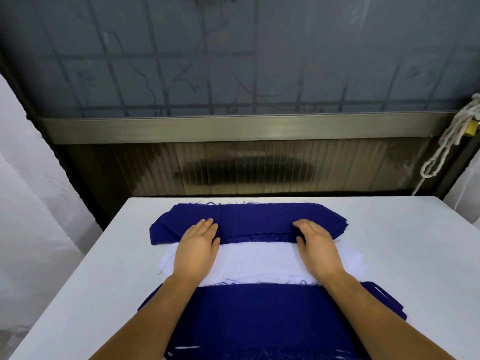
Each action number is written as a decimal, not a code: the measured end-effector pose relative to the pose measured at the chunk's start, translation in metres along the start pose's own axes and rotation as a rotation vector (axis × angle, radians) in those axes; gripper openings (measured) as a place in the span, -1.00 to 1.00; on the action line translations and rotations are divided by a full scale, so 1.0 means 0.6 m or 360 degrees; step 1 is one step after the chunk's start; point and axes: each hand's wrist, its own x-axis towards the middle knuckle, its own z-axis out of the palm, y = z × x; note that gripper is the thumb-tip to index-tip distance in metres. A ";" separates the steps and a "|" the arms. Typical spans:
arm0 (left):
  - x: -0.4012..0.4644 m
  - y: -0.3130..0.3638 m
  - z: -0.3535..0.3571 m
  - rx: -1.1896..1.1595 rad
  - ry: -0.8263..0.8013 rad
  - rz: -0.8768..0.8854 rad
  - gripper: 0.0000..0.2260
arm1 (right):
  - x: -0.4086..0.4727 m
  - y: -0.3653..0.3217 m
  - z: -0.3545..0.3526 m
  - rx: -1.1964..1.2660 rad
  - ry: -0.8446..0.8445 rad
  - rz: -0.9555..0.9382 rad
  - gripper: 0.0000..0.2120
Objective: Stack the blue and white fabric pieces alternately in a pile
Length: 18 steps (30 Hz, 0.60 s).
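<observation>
- Closest to the camera lies a wide blue pile (259, 320) with bits of white peeking out at its near edge, so it looks like the mixed pile being built.
- Just past it sits a white stack (259, 258), and past that, farthest away, a blue stack (249, 219) with frayed edges.
- All 3 lie on the white surface (109, 255), each touching or overlapping the next one.
- Both arms reach over the near pile.
- Left hand (196, 245) lies flat, fingers straight, with its palm over the white stack and its fingertips on the near edge of the far blue stack; it holds nothing.
- Right hand (315, 242) bends its fingers down at that same blue edge, thumb tucked by the frayed hem; it seems to be pinching the top blue piece, but I cannot be sure.
- My guess: a blue piece is about to come off the far stack.
- What could go wrong: the pieces are thin, and loose threads may snag, so 2 blue pieces could lift at once and break the blue-white order.
- Pulling from 1 side only could drag the whole far stack or make the piece fold.
- Blue cloth carried over the white stack could bump it out of line.
- Since the near pile already shows blue on top, adding more blue would be a mistake if no white goes first.
</observation>
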 end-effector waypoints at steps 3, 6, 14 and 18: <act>-0.002 -0.003 0.005 0.0014 0.0052 0.0037 -0.62 | 0.004 0.005 0.006 0.0059 0.0076 0.0030 -0.68; -0.002 -0.002 0.006 0.0049 0.0122 0.0067 -0.65 | 0.006 0.006 0.007 0.0000 0.0142 -0.0032 -0.72; 0.000 0.001 -0.006 0.0050 0.0402 0.0157 -0.59 | 0.015 0.004 0.007 -0.0034 0.0201 0.0005 -0.81; -0.005 0.005 -0.011 -0.0046 0.0419 0.0075 -0.71 | 0.012 0.004 0.010 -0.0020 0.0252 0.0013 -0.84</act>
